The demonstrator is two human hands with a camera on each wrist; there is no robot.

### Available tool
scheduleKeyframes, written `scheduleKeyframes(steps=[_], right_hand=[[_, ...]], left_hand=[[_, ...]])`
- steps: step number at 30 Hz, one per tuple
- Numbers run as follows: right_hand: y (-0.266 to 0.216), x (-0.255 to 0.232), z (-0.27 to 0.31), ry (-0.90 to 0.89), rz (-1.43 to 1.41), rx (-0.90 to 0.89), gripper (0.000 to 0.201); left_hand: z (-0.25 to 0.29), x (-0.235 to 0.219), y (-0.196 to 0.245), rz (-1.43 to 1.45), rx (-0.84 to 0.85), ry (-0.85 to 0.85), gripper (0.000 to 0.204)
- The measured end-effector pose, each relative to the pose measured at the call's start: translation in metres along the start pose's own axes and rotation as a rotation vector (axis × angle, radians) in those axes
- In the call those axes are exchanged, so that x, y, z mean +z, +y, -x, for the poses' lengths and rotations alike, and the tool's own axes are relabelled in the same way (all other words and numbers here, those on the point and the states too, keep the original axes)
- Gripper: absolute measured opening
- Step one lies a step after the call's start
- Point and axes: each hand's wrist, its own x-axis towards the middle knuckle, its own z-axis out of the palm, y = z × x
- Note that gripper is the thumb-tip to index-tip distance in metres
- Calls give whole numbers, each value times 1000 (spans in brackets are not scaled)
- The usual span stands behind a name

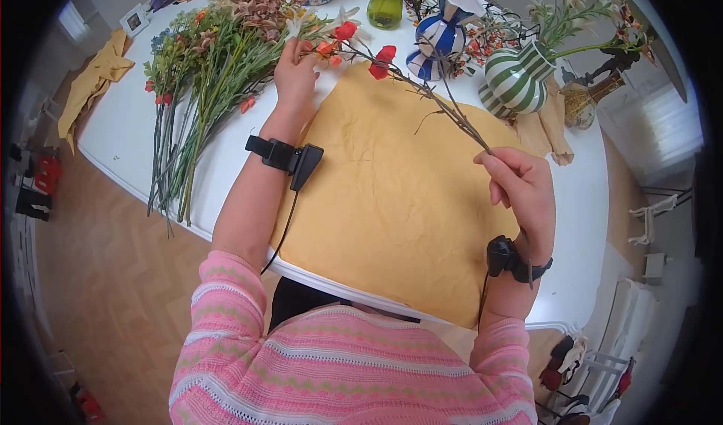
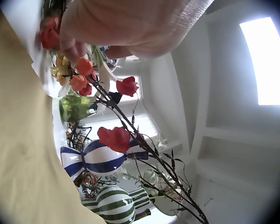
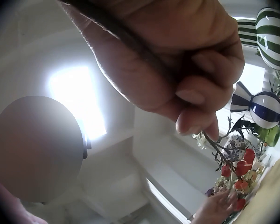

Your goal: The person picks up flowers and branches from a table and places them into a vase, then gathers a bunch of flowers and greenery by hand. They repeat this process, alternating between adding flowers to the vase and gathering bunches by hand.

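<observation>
A brown branch (image 1: 440, 103) with red and orange blossoms (image 1: 382, 61) slants above the yellow-tan paper (image 1: 392, 191). My right hand (image 1: 522, 191) grips its stem end, fingers curled round it; in the right wrist view the stem runs through the hand (image 3: 177, 60) and along the wrist. At the blossom end, my left hand (image 1: 296, 79) has its fingers at the orange blossoms, beside the pile of stems. The left wrist view shows that hand (image 2: 130, 23) near the orange blossoms (image 2: 79, 77); whether its fingertips pinch them is hidden.
Bundled flowers and greenery (image 1: 218, 71) lie on the white table (image 1: 113, 143) at the left. At the back stand a green spray bottle (image 1: 385, 7) and a blue-and-white vase (image 1: 440, 35). A green-striped vase (image 1: 520, 79) stands at the right, near a glass vase (image 1: 578, 105).
</observation>
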Motion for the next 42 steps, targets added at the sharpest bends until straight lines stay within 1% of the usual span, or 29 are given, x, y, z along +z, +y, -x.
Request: scheduleKeyframes(steps=[2,4,5,7,11,13,17,19,20,21,22,23,25,26,28,29,30,31,32,34,35,37,41,42], right_hand=[[-3,-2,0,15,9,5,19],[-4,-4,2,29,15,12,19],[-4,-7,3,29,29,17,19],[-4,-13,5,31,45,20,19],[-2,-22,8,42,44,-5,19],[-1,-28,10,47,45,-3,19],[3,-39,12,59,65,-7,20],[3,-40,12,64,67,-3,20],[1,-39,12,44,78,0,20],[0,-38,13,25,89,5,20],[-1,-39,14,24,87,7,20],[0,-42,15,50,76,-9,20],[0,-45,14,74,67,-26,20],[1,-46,14,68,82,-5,21],[2,-49,15,66,98,20,21],[3,-52,16,76,92,9,21],[3,-55,17,85,86,-3,21],[3,-57,17,82,86,-2,21],[3,-59,18,85,94,0,21],[2,-63,21,90,102,3,22],[2,-64,23,100,96,-3,22],[3,-65,25,109,90,-9,22],[2,-62,23,80,97,1,23],[1,-60,21,60,104,3,23]], left_hand=[[-9,-2,-7,17,-8,-2,72],[-16,-7,-8,-8,112,0,72],[-16,-9,-6,-9,111,2,72],[-15,-14,-1,-46,192,14,70],[-15,-20,4,-86,203,5,69],[-14,-19,6,-88,265,35,66],[-27,-30,1,-21,228,-8,61],[-32,-30,-1,-40,437,34,59],[-31,-30,0,-41,436,34,59],[-29,-30,0,-30,394,11,58],[-26,-30,3,-19,351,-12,58],[-23,-29,5,-20,349,-11,58],[-19,-29,8,-32,152,-55,58],[-20,-30,7,-33,151,-56,58],[-24,-34,-1,-13,86,-88,52],[-32,-39,-14,-12,83,-89,52],[-40,-44,-26,-306,340,-84,48],[-40,-45,-27,-602,597,-76,44],[-39,-46,-28,-604,595,-76,44],[-35,-44,-29,-840,622,-37,35],[-33,-42,-28,-839,621,-38,35],[-30,-42,-27,-942,480,-88,27],[-30,-40,-26,-956,514,-70,20],[-30,-40,-27,-993,550,-58,19]])
